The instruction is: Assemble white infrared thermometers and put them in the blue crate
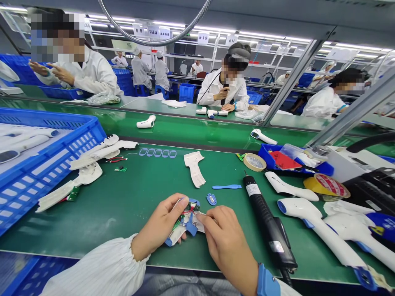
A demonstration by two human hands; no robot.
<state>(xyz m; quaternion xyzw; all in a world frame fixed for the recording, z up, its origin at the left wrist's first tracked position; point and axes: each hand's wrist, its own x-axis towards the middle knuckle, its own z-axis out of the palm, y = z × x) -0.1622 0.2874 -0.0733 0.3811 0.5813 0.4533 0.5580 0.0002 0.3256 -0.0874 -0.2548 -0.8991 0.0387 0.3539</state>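
My left hand [159, 228] is closed around an opened white and blue thermometer housing [184, 224], with a circuit board and red and green wires showing at its top. My right hand [224, 238] pinches the same housing from the right with thumb and forefinger. Both hands hover just above the green mat [129, 197] near its front edge. A small blue trigger part [211, 199] lies just behind my fingers. A black electric screwdriver [267, 220] lies to the right of my right hand.
A blue crate [46, 160] of white shells stands at left, with loose half shells [92, 158] beside it. Finished white thermometers [321, 226], tape rolls [254, 161] and a blue parts tray [271, 158] lie at right. A single half shell [194, 166] lies mid-mat. Co-workers in white coats sit across the conveyor.
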